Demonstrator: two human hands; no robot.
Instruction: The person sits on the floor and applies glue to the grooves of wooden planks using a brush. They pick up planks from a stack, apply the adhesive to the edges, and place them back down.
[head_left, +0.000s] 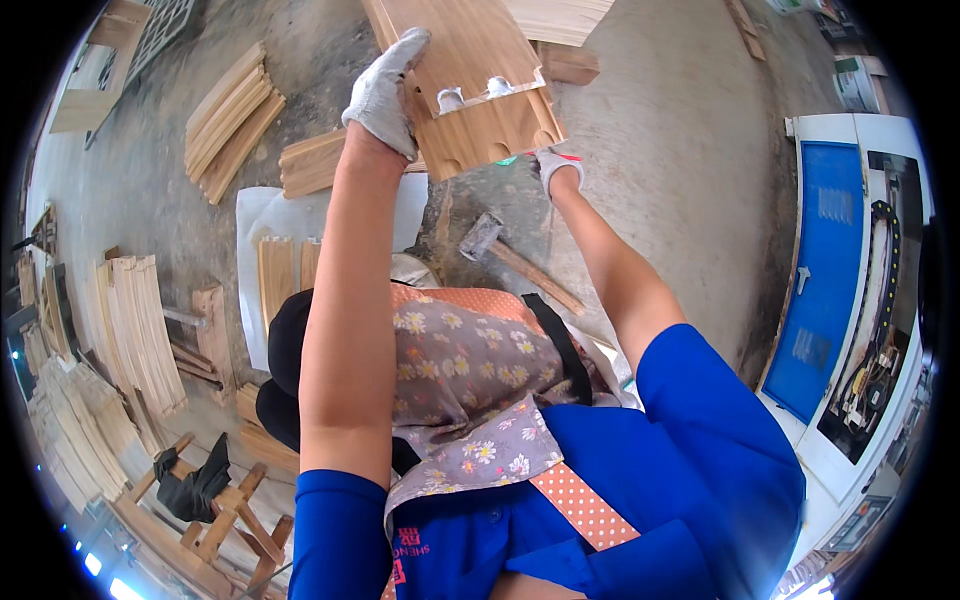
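Note:
A light-brown wooden panel piece (470, 60) is held up in front of me, its lower board (490, 130) marked with half-round notches. Two small white bits show along the seam between the boards. My left hand (385, 95), in a whitish glove, grips the panel's left edge with the thumb on top. Below the panel's right corner is my gloved right hand (560, 172), its fingers partly hidden. Something thin and red shows at that hand, with a green bit beside it under the board; I cannot make out what it is.
A hammer (482, 237) lies on the concrete floor below the panel. Left of it, wood pieces (275, 275) rest on a white sheet (252, 215). Stacked strips (235, 120) and a wooden trestle (235, 510) stand further left. A white machine cabinet with a blue door (815, 280) is at right.

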